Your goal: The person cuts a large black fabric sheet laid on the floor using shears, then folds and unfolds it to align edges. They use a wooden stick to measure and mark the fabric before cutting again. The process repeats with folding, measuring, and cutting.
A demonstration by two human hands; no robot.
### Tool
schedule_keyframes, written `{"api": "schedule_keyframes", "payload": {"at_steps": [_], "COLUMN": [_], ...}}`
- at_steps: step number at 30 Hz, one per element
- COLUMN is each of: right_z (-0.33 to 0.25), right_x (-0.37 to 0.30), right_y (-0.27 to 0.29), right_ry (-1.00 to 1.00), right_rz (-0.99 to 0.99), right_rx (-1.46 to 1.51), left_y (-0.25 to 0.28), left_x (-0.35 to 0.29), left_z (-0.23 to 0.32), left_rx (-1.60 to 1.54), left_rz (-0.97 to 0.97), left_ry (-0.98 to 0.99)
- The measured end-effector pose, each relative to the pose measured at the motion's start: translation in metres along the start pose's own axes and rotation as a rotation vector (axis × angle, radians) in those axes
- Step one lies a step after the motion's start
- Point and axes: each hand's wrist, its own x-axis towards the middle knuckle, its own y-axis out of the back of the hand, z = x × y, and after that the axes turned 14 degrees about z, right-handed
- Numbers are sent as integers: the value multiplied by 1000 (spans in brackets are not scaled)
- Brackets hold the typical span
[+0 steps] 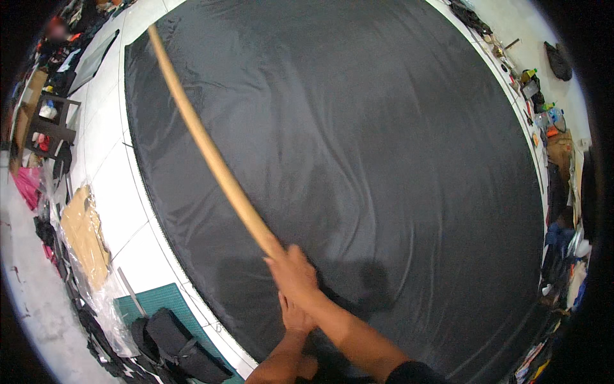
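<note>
A long pale wooden pole [219,166] slants from my hands up to the far left, over a large sheet of black fabric [396,160] spread on the floor. My right hand [295,275] is wrapped round the pole near its lower end. Just below it my left hand [295,315] is closed, partly covered by the right wrist, and appears to grip the end of the same pole. Soft wrinkles run through the cloth, mostly in its middle.
White floor tiles [105,157] border the cloth on the left. Nearby are a green cutting mat [167,296] with a black bag [176,342] on it, a plastic-wrapped brown piece [86,237] and a dark shelf [56,125]. Bottles [551,120] and clutter line the right wall.
</note>
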Motion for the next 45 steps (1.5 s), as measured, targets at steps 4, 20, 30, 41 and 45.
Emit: {"api": "schedule_keyframes", "payload": {"at_steps": [4,20,30,41,45], "right_z": [-70,228,301,280,270], "right_x": [54,-195,-543,-793,-826], "right_y": [-9,80,9,-148,-164], "right_ry": [214,-228,-974,-1341,-1269], "right_rz": [130,663,652,900,1027], "right_rx": [170,-375,-303,-91,44], "left_y": [7,35,52,106,155], "left_x": [0,8,-1,-119,-163], "left_z": [12,25,-3,-109,-165], "left_rx": [-96,-47,-95,-1,89], "left_rz": [247,384,343,346,432], "left_ry": [87,-62,-241,-252,-220]}}
